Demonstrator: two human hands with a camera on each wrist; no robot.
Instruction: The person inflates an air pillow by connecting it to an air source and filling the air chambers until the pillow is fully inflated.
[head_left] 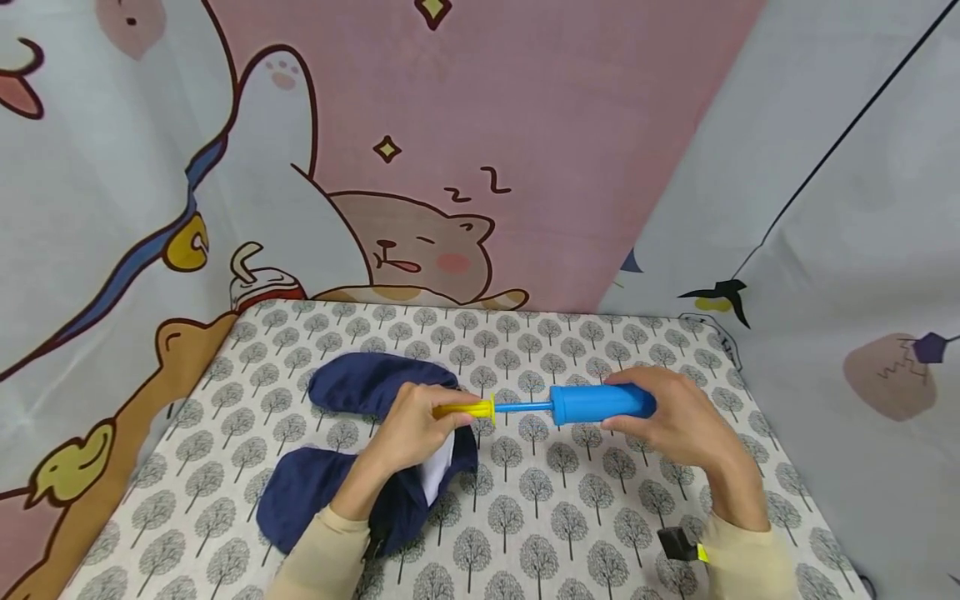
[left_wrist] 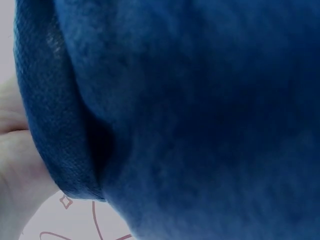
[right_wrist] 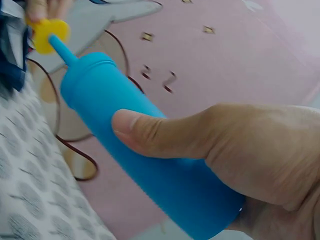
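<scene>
My right hand [head_left: 678, 412] grips the blue barrel of a hand pump [right_wrist: 145, 140], thumb lying along its side. A thin blue rod runs from the barrel to a yellow flanged end piece [head_left: 471, 408], which my left hand [head_left: 416, 429] pinches between thumb and fingers. Under and around the left hand is a navy U-shaped neck pillow [head_left: 303, 492], its two arms pointing left and a white patch [head_left: 437, 471] showing. In the left wrist view, navy fabric [left_wrist: 200, 110] fills most of the picture and covers much of that hand.
The table [head_left: 506, 517] wears a white cloth printed with grey trees. A cartoon-printed curtain [head_left: 555, 150] stands behind it and along both sides. A small black device [head_left: 677, 543] sits at the right sleeve, and a black strap [head_left: 378, 533] lies by the left sleeve.
</scene>
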